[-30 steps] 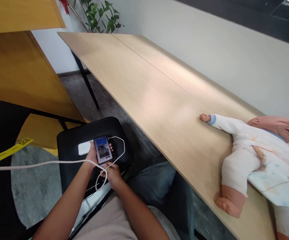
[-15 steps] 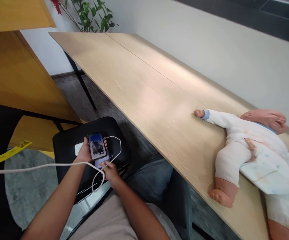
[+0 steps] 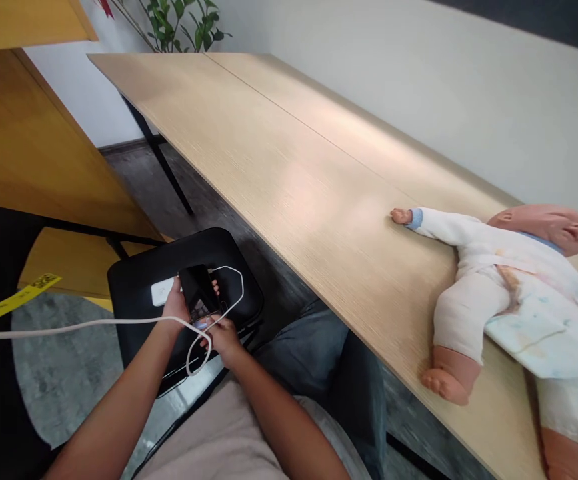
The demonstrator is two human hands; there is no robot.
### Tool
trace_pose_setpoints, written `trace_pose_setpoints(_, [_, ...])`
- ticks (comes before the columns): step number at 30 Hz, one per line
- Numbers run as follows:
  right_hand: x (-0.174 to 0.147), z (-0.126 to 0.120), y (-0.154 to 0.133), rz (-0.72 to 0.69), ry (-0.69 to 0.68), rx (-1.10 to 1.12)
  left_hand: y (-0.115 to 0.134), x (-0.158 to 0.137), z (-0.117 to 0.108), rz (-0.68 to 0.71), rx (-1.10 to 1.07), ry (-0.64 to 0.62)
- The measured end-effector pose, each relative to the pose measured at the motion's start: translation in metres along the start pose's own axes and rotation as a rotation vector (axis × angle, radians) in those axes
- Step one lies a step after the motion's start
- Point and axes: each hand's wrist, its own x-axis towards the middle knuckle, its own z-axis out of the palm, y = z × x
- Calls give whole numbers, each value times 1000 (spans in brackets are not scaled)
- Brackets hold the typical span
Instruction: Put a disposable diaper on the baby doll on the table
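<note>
My left hand [image 3: 175, 305] is wrapped round a smartphone [image 3: 197, 287] whose screen now looks dark with faint reflections. Fingertips show past the phone's far edge. Just below it, my right hand [image 3: 225, 339] is closed on a flat, pale lavender device [image 3: 202, 325], mostly hidden under the phone and fingers; its kind I cannot make out. A white cable [image 3: 241, 283] meets the phone's upper right side and loops down past my right hand. Both hands are above a black padded seat or case [image 3: 139, 333]. A small white flat box [image 3: 163, 292] lies on it beside my left hand.
To the right stands a long wooden table [image 3: 289, 193] with a baby doll [image 3: 473, 253] in white clothes lying on it. A yellow tag [image 3: 19, 300] hangs on the cable at left. A wooden cabinet [image 3: 29, 147] and a plant [image 3: 179, 23] are farther back.
The phone's screen has gone from a lit picture to dark. The lavender device is now more covered by the phone. The view has shifted slightly.
</note>
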Motion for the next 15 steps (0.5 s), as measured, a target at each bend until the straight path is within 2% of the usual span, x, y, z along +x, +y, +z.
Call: trace_pose_setpoints(15, [8,-3,7,80,13,94,-6,-3,3,-41,74,-16])
